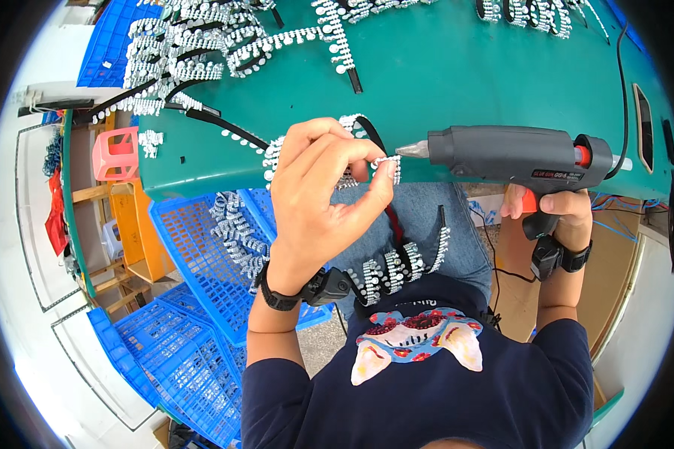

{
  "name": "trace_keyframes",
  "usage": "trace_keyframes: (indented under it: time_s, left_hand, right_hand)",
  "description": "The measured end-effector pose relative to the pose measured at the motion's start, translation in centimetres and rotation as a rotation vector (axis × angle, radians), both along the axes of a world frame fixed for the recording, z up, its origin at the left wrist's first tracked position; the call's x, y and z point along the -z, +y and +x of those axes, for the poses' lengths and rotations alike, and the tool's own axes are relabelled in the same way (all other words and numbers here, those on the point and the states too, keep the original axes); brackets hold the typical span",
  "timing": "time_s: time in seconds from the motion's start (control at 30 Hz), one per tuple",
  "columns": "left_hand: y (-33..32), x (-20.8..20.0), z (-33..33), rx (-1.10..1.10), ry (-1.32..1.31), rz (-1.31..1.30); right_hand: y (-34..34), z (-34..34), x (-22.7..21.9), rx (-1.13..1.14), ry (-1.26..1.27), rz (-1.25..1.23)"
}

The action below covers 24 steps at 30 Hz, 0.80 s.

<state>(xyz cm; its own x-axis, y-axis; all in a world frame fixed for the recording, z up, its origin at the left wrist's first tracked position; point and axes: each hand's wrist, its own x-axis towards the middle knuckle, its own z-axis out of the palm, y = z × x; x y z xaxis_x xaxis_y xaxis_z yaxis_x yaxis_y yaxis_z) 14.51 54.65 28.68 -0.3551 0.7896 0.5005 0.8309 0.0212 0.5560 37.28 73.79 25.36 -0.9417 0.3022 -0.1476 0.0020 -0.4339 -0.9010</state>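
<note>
My left hand [318,187] is closed in a pinch, thumb against fingertips, on the end of a black strip trimmed with white beads [397,173]. Part of that strip shows behind the hand, over the table's near edge. My right hand [568,208] grips the handle of a dark grey glue gun [502,152], fingers around its orange trigger. The gun's metal nozzle points left and sits right beside the pinched strip end; whether they touch I cannot tell. Another beaded strip [397,271] lies coiled across my lap.
More beaded strips [176,56] are heaped at the back left of the green table [457,90]. A black cord [623,97] runs from the gun. Blue plastic crates [195,247] stand at lower left, one holding beaded strips. A pink stool [116,153] stands beyond the table's left end.
</note>
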Motion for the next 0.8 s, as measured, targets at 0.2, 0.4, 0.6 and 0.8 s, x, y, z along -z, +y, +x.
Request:
trace_keyframes:
  time_s: [0.2,0.4,0.6,0.8]
  left_hand:
    - [0.0,-0.1,0.5,-0.079,-0.151,-0.027]
    - [0.3,0.4,-0.8,-0.028,0.051,0.127]
    - [-2.0,-1.1,-2.8,-0.073,0.384,-0.226]
    - [-3.0,-1.9,-4.4,0.025,0.368,-0.442]
  right_hand:
    - [0.0,0.5,0.2,0.087,-0.028,-0.029]
    - [0.5,-0.5,0.2,0.204,0.021,-0.235]
    - [2.3,-1.6,1.1,0.058,0.177,-0.418]
    - [3.2,-3.9,1.7,0.041,0.275,-0.479]
